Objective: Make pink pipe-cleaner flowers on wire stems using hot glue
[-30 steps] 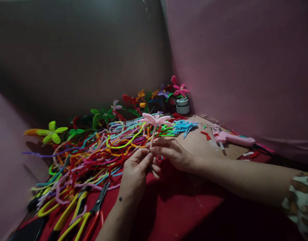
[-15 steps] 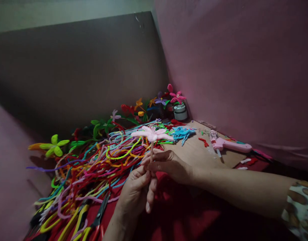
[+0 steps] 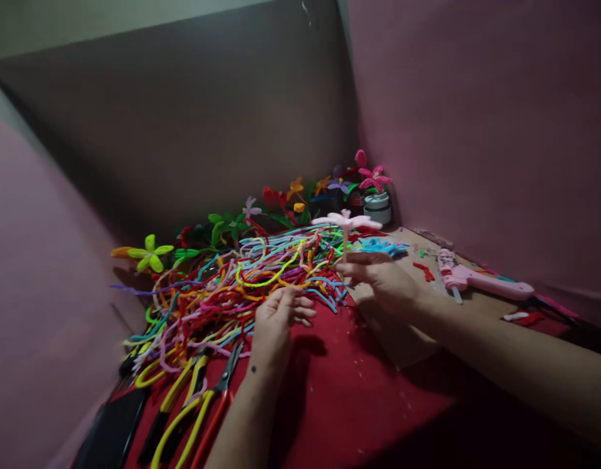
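Observation:
A pale pink pipe-cleaner flower [image 3: 347, 221] stands upright on its short stem, its petals spread flat. My right hand [image 3: 386, 280] pinches that stem between thumb and fingers. To the left and lower, my left hand [image 3: 281, 312] hovers by the edge of the heap, apart from the flower. Its fingers are half bent and spread, and nothing shows in them. Behind both hands lies a tangled heap of coloured pipe cleaners [image 3: 217, 303]. A bunch of light blue pipe cleaners [image 3: 379, 246] sits just behind my right hand.
A pink glue gun [image 3: 486, 283] rests on a cardboard sheet [image 3: 422, 244] at right. Scissors [image 3: 227, 371], yellow-handled pliers [image 3: 176, 387] and a dark flat object [image 3: 112, 426] lie front left. Finished flowers [image 3: 151, 254] and a grey-white jar [image 3: 377, 210] line the back wall.
My hands have come apart. The right hand has carried the pink flower up and to the right; the left has let go of the stem and opened. The view has shifted.

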`<state>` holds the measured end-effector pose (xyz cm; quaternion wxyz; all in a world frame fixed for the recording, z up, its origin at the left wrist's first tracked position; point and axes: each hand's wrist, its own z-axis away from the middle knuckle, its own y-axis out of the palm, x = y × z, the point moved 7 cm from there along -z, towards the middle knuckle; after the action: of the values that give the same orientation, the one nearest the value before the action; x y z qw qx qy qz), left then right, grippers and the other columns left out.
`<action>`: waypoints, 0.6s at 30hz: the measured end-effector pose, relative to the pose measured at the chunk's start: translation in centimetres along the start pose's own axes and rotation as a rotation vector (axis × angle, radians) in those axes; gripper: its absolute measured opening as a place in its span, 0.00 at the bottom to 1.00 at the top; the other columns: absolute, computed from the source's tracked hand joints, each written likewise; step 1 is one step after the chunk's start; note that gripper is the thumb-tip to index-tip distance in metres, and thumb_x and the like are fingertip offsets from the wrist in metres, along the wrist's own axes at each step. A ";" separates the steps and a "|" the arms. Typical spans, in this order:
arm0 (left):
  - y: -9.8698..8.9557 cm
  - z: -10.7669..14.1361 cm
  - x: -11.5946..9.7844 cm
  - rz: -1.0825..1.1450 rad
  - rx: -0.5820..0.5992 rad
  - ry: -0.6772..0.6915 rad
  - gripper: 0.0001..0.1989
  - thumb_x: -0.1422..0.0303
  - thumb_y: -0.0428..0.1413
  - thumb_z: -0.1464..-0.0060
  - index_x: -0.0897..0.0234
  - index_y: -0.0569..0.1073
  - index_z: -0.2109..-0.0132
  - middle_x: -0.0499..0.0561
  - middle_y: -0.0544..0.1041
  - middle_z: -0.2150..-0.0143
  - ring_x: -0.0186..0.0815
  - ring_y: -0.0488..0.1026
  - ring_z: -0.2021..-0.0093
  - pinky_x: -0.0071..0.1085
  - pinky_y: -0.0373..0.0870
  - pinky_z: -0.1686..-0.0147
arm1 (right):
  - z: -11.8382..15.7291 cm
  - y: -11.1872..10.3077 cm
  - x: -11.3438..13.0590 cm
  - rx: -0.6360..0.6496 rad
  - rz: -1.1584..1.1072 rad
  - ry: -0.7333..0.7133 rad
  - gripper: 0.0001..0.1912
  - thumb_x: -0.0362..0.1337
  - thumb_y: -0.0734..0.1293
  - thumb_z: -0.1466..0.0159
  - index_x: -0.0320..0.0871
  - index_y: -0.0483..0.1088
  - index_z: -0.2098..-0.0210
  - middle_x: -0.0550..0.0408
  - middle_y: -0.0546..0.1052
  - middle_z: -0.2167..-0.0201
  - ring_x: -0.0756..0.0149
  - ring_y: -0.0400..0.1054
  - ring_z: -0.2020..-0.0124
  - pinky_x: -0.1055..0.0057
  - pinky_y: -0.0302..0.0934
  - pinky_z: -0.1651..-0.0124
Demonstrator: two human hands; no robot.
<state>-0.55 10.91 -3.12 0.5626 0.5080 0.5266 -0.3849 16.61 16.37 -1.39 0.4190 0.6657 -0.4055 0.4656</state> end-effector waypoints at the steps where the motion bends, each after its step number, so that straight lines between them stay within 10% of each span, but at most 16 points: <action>1: -1.0 -0.2 -0.4 0.033 -0.062 0.033 0.14 0.62 0.57 0.53 0.70 0.70 0.67 0.50 0.75 0.77 0.31 0.71 0.81 0.24 0.65 0.83 | 0.0 -1.1 -0.1 -0.028 0.046 0.011 0.08 0.39 0.70 0.50 0.41 0.71 0.78 0.56 0.70 0.78 0.71 0.61 0.75 0.71 0.54 0.71; 8: -1.7 -0.2 -0.5 0.103 -0.087 0.013 0.11 0.65 0.57 0.54 0.70 0.69 0.67 0.45 0.71 0.80 0.26 0.64 0.85 0.21 0.60 0.87 | 0.9 -7.2 -2.7 -0.221 0.171 0.232 0.10 0.39 0.71 0.52 0.39 0.69 0.76 0.56 0.67 0.83 0.73 0.58 0.83 0.72 0.50 0.80; 13: 0.5 0.4 0.9 -0.143 0.015 -0.016 0.12 0.61 0.54 0.52 0.68 0.67 0.68 0.44 0.69 0.80 0.25 0.63 0.86 0.20 0.58 0.89 | 0.8 -6.8 -3.1 -0.236 0.246 0.266 0.12 0.43 0.67 0.49 0.40 0.66 0.77 0.60 0.64 0.86 0.74 0.55 0.87 0.74 0.48 0.82; 18: 1.1 0.6 1.4 -0.280 0.037 -0.025 0.12 0.60 0.52 0.51 0.66 0.65 0.69 0.43 0.67 0.81 0.25 0.62 0.88 0.20 0.54 0.90 | -0.2 -6.5 -2.9 -0.244 0.882 0.069 0.15 0.45 0.61 0.45 0.39 0.71 0.77 0.53 0.71 0.81 0.64 0.65 0.77 0.70 0.55 0.73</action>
<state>0.86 10.71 -4.37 0.5005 0.4348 0.5781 -0.4757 21.93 19.04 -5.35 0.2694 0.3593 -0.6880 0.5701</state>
